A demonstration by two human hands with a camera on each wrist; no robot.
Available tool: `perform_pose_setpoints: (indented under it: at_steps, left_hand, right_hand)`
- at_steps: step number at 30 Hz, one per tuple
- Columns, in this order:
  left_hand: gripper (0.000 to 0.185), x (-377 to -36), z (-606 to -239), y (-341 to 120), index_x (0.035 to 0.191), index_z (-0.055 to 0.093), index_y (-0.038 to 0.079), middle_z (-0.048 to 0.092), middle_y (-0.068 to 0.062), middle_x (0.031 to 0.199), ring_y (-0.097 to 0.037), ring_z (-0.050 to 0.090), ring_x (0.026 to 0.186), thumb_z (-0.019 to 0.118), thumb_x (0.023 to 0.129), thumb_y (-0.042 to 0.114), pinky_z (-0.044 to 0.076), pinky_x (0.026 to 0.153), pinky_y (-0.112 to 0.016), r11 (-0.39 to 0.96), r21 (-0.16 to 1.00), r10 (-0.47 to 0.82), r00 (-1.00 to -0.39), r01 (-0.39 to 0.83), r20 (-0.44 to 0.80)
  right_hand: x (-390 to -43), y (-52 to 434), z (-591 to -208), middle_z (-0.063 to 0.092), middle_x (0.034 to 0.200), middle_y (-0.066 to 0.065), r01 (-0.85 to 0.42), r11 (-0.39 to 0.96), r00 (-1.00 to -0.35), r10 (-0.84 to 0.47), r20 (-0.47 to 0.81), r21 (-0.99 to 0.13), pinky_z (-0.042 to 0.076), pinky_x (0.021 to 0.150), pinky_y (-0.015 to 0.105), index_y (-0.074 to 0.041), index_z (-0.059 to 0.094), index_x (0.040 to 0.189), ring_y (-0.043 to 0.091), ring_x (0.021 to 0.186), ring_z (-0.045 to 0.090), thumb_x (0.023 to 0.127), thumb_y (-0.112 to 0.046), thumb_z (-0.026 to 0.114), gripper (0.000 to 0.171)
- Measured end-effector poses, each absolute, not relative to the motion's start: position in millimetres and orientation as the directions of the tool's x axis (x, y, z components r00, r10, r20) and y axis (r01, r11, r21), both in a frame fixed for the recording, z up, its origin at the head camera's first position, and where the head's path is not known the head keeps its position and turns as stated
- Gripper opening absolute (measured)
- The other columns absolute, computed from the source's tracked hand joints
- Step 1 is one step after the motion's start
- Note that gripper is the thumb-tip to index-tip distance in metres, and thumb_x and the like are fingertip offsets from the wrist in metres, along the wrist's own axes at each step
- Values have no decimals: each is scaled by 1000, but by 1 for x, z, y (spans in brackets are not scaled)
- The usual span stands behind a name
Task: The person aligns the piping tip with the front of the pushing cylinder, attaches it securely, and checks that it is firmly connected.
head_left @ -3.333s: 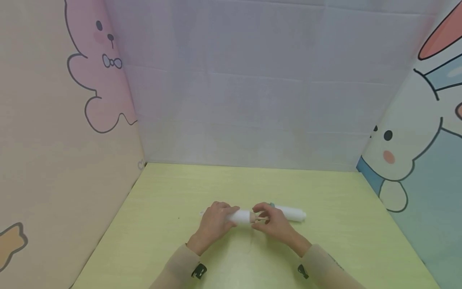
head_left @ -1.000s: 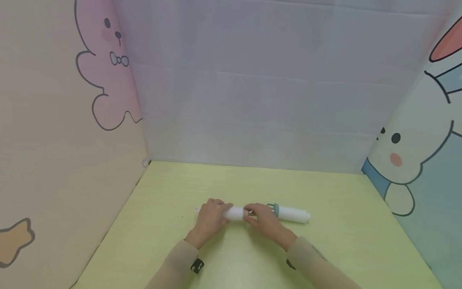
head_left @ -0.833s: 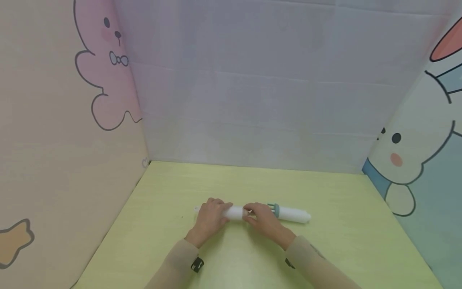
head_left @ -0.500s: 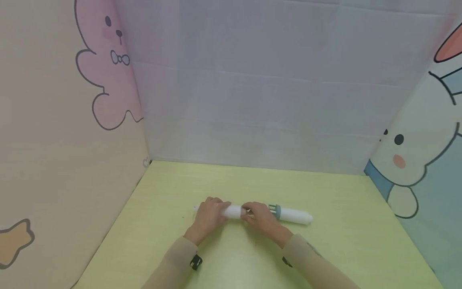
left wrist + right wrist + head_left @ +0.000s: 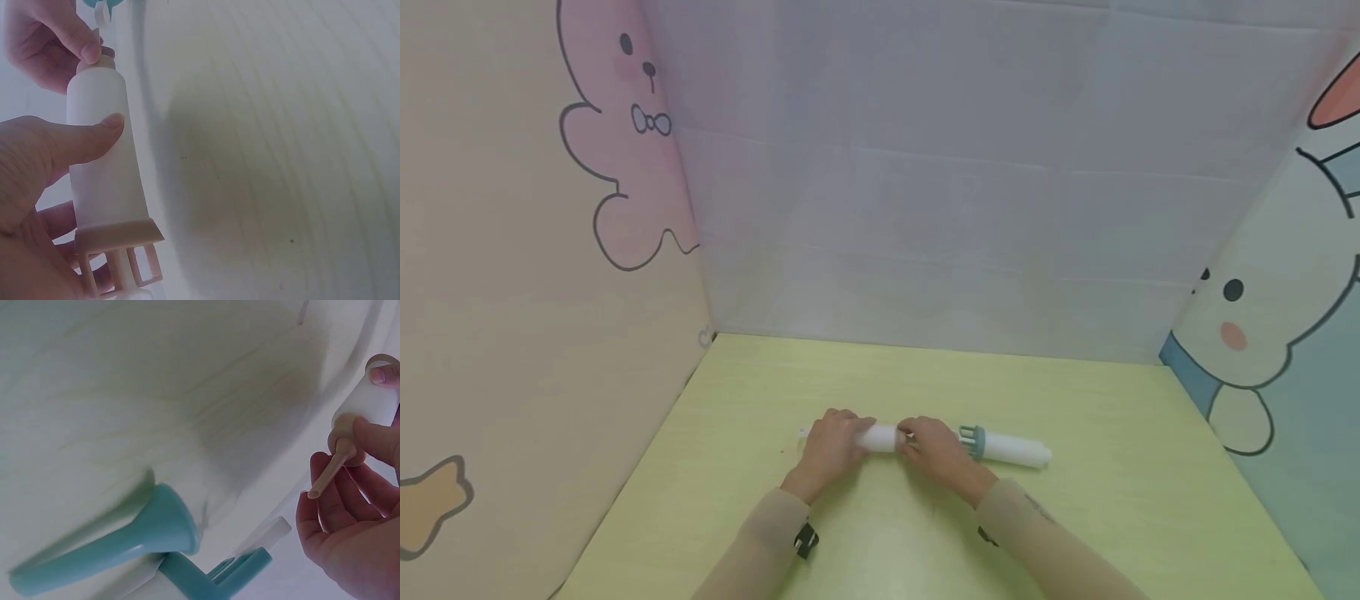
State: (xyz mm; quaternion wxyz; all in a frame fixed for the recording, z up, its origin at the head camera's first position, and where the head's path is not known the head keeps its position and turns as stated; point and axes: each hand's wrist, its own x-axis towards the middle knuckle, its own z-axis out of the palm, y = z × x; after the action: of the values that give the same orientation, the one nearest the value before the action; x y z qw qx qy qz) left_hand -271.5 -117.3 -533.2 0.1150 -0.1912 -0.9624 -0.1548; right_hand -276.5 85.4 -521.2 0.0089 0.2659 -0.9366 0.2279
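Observation:
My left hand (image 5: 833, 443) grips a white tube (image 5: 880, 437) low over the yellow-green table (image 5: 1097, 517). In the left wrist view my thumb (image 5: 94, 137) lies across the white tube (image 5: 103, 181), which has a beige collar (image 5: 119, 234) and plunger frame at its near end. My right hand (image 5: 934, 448) pinches the thin beige nozzle (image 5: 328, 469) at the tube's other end. A second white tube with a teal collar (image 5: 1009, 448) lies on the table just right of that hand. Its teal nozzle (image 5: 125, 540) fills the low left of the right wrist view.
Cartoon-printed panels wall in the table on the left (image 5: 512, 292), back (image 5: 940, 208) and right (image 5: 1285, 333). Bare tabletop shows around the hands and toward the front edge.
Since 3.3 s ago, my right hand has slid left along the tube toward my left hand, covering the beige nozzle seen between them earlier. The teal-collared tube has stayed on the table.

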Motion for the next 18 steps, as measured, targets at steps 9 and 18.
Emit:
perform_pose_setpoints:
  at_steps: [9, 18]
  left_hand:
    - [45, -272, -532, -117, 112, 69, 19, 68, -9, 101, -31, 59, 91, 81, 68, 21, 49, 69, -46, 886, 273, 316, -918, 376, 238]
    - [44, -274, -535, -117, 111, 69, 19, 68, -8, 101, -30, 60, 90, 80, 69, 22, 49, 68, -45, 889, 248, 326, -913, 384, 245]
  right_hand:
    - [-280, 83, -527, 68, 92, 7, -539, 785, -842, -514, 165, -305, 52, 74, 36, -8, 67, 104, 21, 82, 64, 85, -22, 68, 24]
    - [-282, 83, -533, 68, 92, 5, -537, 789, -843, -509, 171, -298, 52, 72, 35, -9, 67, 105, 20, 82, 65, 85, -23, 67, 24]
